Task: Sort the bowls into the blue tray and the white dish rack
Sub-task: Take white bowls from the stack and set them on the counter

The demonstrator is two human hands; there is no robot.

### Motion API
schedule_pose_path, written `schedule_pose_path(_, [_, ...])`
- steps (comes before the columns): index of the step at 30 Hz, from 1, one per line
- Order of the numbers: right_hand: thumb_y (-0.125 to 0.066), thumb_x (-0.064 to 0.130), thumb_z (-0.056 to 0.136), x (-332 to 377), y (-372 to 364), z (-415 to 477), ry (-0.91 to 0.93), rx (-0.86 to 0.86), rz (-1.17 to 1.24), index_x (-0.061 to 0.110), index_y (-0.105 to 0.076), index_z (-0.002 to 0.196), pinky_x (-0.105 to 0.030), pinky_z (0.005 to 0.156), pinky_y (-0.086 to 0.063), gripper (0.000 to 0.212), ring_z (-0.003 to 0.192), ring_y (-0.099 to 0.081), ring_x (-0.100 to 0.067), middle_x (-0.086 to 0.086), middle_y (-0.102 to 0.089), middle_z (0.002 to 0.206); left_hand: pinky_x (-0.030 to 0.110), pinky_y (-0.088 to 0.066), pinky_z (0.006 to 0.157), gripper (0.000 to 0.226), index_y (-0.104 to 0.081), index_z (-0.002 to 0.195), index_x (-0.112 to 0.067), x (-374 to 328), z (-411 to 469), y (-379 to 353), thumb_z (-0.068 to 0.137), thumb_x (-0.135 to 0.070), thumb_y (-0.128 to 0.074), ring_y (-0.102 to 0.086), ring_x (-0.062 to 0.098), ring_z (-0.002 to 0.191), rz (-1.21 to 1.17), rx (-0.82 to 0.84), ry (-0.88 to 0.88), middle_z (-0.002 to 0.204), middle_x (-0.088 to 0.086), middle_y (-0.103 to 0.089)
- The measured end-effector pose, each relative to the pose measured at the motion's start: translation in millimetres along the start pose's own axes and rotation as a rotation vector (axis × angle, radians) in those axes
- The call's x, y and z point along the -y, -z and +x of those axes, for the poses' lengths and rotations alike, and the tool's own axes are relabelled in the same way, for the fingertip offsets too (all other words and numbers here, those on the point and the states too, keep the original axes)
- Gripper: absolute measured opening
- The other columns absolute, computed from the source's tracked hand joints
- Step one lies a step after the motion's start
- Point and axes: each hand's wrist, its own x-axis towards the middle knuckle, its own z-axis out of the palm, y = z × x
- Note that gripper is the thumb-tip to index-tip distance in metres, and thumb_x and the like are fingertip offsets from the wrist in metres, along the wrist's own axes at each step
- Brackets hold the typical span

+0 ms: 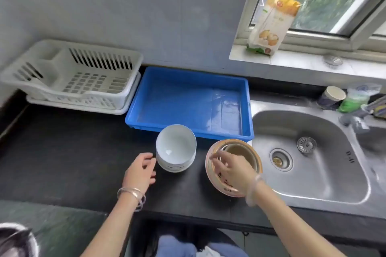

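Nearest, on the black counter (73,152):
- Our left hand (141,170), fingers loose and holding nothing, just beside a stack of plain white ceramic bowls (176,148).
- Our right hand (231,173), fingers curled over the rim of a nested stack of tan pattern-edged bowls (244,153), grasping it.

Beyond:
- Blue rectangular plastic tray (177,100), nothing in it.
- White slotted plastic dish rack (100,98), farthest left, no bowls visible.

Sorting, we judge, not yet begun; both stacks are left to place.

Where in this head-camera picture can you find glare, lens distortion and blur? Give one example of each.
Head view: daylight glares inside the blue tray and the sink; the wide lens bows the dish rack and counter at the left; the dark shape in the bottom-left corner is blurred; the right hand gripping the patterned bowls looks slightly soft.
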Motion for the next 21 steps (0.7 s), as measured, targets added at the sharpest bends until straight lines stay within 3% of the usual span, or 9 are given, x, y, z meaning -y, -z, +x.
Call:
schedule_pose_path(2, [-0.04,0.038,0.095,18.6,-0.9,31.7,-0.003,-0.061,-0.048,0.026,-0.05,0.123,-0.037,0.086,-0.048,0.032,0.093,-0.062,-0.026,-0.006,-0.069,0.102,0.029,-0.054,0.068,0.033,-0.051,0.126,-0.02,-7.6,12.1,-3.8,0.093,-0.021,-0.049,-0.064,0.024,0.094,0.054,-0.027,-0.08,0.109,-0.002,-0.059])
schedule_pose_path(5, [-0.04,0.044,0.093,40.3,-8.5,74.9,-0.047,-0.081,-0.084,0.022,-0.041,0.134,-0.037,0.086,-0.043,0.046,0.105,-0.058,-0.032,-0.01,-0.066,0.112,0.034,-0.056,0.074,0.036,-0.052,0.128,-0.018,-17.3,25.3,-13.0,0.092,-0.019,-0.05,-0.062,0.026,0.101,0.058,-0.004,-0.083,0.118,0.004,-0.06])
schedule_pose_path(10, [-0.041,0.03,0.095,45.9,-24.8,101.0,-0.014,-0.155,-0.237,0.013,-0.049,0.118,-0.032,0.069,-0.039,0.029,0.093,-0.059,-0.037,-0.018,-0.064,0.106,0.033,-0.056,0.073,0.036,-0.054,0.125,-0.02,-9.4,30.8,-15.6,0.09,-0.014,-0.05,-0.061,0.023,0.1,0.035,-0.025,-0.059,0.116,0.001,-0.058])
schedule_pose_path(14, [-0.038,0.016,0.094,44.8,-27.4,103.4,-0.024,-0.137,-0.253,0.011,-0.047,0.118,-0.032,0.068,-0.037,0.027,0.094,-0.057,-0.039,-0.021,-0.062,0.106,0.028,-0.055,0.07,0.033,-0.056,0.124,-0.02,-7.0,29.6,-14.6,0.091,-0.018,-0.05,-0.063,0.023,0.098,-0.021,-0.014,-0.072,0.11,-0.002,-0.059])
schedule_pose_path(18, [-0.037,0.017,0.094,42.2,-21.8,97.8,-0.02,-0.174,-0.164,0.01,-0.05,0.114,-0.032,0.068,-0.038,0.024,0.09,-0.056,-0.039,-0.021,-0.061,0.102,0.025,-0.055,0.067,0.019,-0.062,0.101,-0.029,-9.2,29.2,-14.0,0.094,-0.025,-0.045,-0.066,0.017,0.085,-0.105,-0.03,-0.05,0.103,0.0,-0.065])
schedule_pose_path(21, [-0.038,0.017,0.093,34.9,-11.6,89.7,-0.016,-0.233,-0.083,0.009,-0.051,0.108,-0.033,0.068,-0.039,0.022,0.088,-0.057,-0.039,-0.021,-0.064,0.097,0.027,-0.057,0.069,0.021,-0.064,0.107,-0.023,-11.8,31.8,-14.3,0.093,-0.022,-0.048,-0.067,0.017,0.083,-0.054,-0.037,-0.061,0.106,0.003,-0.065])
